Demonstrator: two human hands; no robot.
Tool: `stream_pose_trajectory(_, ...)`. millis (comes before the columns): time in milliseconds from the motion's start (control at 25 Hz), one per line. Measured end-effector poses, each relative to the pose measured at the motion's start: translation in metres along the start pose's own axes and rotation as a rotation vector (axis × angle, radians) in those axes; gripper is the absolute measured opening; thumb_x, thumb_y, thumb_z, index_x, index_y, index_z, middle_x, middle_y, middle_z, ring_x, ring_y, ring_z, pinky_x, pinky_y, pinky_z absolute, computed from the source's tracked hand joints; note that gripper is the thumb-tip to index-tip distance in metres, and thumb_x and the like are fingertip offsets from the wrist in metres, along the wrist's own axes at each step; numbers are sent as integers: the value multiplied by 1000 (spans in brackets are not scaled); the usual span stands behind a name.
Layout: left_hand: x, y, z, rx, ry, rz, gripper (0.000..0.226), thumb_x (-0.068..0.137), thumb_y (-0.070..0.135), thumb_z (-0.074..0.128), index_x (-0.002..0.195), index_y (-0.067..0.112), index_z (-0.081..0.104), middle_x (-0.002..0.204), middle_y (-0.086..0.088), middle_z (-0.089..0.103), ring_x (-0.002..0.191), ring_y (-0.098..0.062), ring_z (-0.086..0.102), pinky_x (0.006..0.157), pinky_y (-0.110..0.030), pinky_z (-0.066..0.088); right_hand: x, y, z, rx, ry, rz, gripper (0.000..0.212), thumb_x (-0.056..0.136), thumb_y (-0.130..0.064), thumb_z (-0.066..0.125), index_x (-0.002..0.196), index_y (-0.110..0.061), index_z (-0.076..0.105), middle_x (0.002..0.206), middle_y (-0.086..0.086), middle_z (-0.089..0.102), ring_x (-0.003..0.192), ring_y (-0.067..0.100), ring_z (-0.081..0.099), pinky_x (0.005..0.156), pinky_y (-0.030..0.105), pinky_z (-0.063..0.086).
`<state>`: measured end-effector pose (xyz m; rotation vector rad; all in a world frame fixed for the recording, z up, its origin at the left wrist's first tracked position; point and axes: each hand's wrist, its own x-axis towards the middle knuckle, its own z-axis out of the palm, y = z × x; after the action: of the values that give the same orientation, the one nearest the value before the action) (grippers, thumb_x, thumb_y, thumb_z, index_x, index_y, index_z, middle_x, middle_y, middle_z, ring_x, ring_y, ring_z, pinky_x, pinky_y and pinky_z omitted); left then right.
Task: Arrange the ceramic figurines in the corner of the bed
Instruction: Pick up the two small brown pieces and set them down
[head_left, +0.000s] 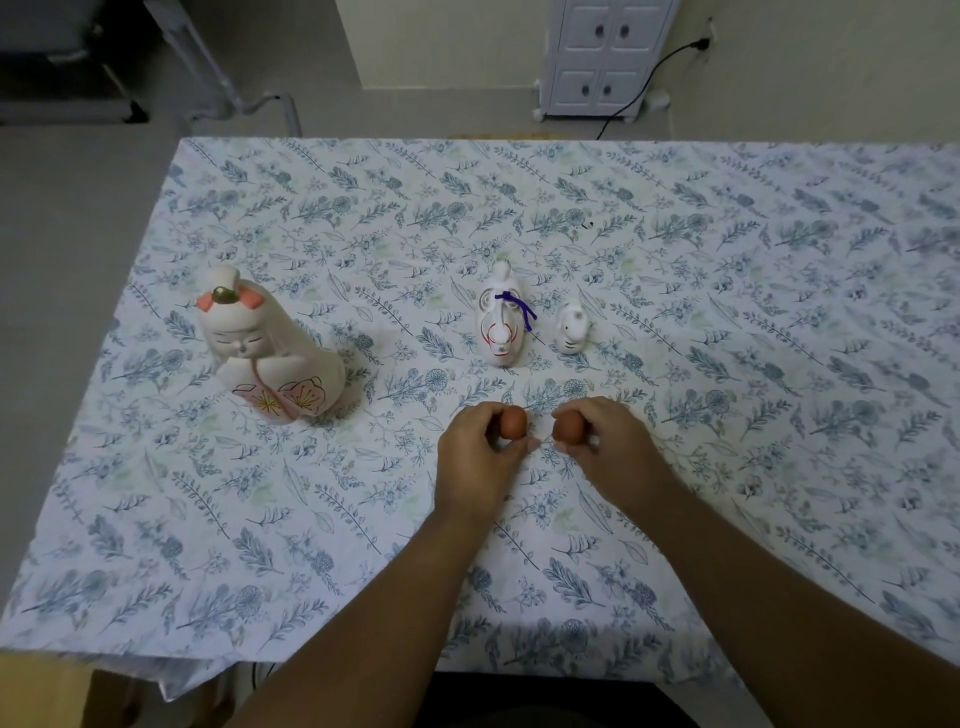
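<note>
While both arms reach over the bed with its leaf-patterned sheet, the left hand closes its fingers on a small brown figurine, and the right hand grips another brown figurine just beside it. Behind them lie a white fox figurine and a small white figurine. A large doll figurine stands toward the left edge.

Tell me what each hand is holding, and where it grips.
Each holds a small brown piece: left hand on the left piece, right hand on the right piece, fingertips around their near sides.
</note>
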<state>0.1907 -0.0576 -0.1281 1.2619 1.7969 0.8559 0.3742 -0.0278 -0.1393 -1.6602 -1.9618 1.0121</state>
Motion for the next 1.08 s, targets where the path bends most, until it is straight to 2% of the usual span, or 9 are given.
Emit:
stream_pose_trajectory(120,-2,1,1,18,11,-8,31,71,28,89,94,23,69,92,8,67,86,-12,63,79,-39,56,1,-4,0,29,-7,33,38,79,-6,82,111,-21,68,106,-6,62,105,14,56,88,9,37)
stream_pose_trajectory(240,-2,3,2,23,21,-19,30,71,29,88,93,25,68,92,9,66,86,-10,63,79,-38,56,1,-9,-1,44,4,57,40,79,-4,82,115,-18,68,111,0,63,108,18,57,95,31,50)
stream_pose_trajectory(320,-3,3,3,8,21,-29,31,70,28,89,92,25,67,93,9,67,87,-10,64,79,-38,56,-1,-12,-1,47,2,84,50,79,-4,82,124,-16,65,115,3,64,113,21,57,99,40,49)
stream_pose_trajectory(480,-9,6,-3,15,7,-39,47,68,34,90,108,25,66,102,12,68,97,-7,63,84,-29,54,-11,-16,-4,96,-42,136,68,80,-14,83,140,-22,53,127,3,58,120,19,52,102,35,43)
stream_pose_trajectory(600,-28,6,-18,85,60,-1,48,78,44,78,120,29,62,113,15,65,109,-8,60,88,-21,45,-23,-27,-13,20,35,30,66,84,-26,79,144,-17,51,144,4,54,135,22,46,111,39,39)
stream_pose_trajectory(680,-45,3,-29,139,104,21,52,90,42,67,137,22,56,135,3,61,127,-14,53,102,-25,40,-32,-37,-17,-145,78,-68,64,92,-35,70,148,-16,47,154,4,48,146,25,37,119,46,31)
stream_pose_trajectory(800,-69,4,-51,261,184,40,58,98,42,56,149,18,43,155,-3,44,146,-17,32,118,-34,28,-42,-62,-14,-300,37,-174,60,101,-45,51,154,-20,38,164,-2,34,154,18,19,124,41,9)
stream_pose_trajectory(920,-82,2,-79,409,248,100,62,100,41,52,152,11,37,159,-7,37,150,-22,23,122,-40,21,-41,-93,5,-367,-57,-287,63,103,-50,41,157,-20,32,167,-3,27,156,15,11,121,33,-4)
stream_pose_trajectory(1080,-82,-10,-132,468,368,90,65,100,42,51,154,11,33,161,-6,33,151,-22,21,122,-38,16,-24,-142,37,-416,-143,-375,69,102,-56,34,160,-20,23,169,-3,19,157,14,5,123,35,-5)
